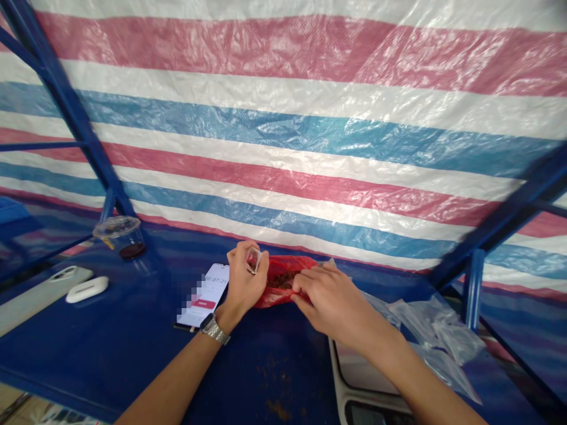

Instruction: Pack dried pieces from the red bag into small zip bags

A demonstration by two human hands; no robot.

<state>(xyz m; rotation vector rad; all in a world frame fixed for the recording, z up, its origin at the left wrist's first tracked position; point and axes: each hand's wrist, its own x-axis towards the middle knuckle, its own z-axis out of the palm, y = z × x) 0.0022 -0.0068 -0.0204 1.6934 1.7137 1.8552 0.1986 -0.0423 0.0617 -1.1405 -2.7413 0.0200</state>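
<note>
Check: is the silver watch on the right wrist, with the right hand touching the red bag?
Not quite: the head view shows the silver watch on the left wrist, not the right. The right hand is touching the red bag, as you said.

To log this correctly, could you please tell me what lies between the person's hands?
In the head view, a red plastic bag of brown material lies there, touching the right hand and the left hand, which pinches a small clear bag.

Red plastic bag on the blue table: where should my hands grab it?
Pinch the open upper rim of the crinkly red plastic bag, coming from above: it looks soft and floppy, and brown bits lie inside, so holding the rim would likely keep them in.
</note>
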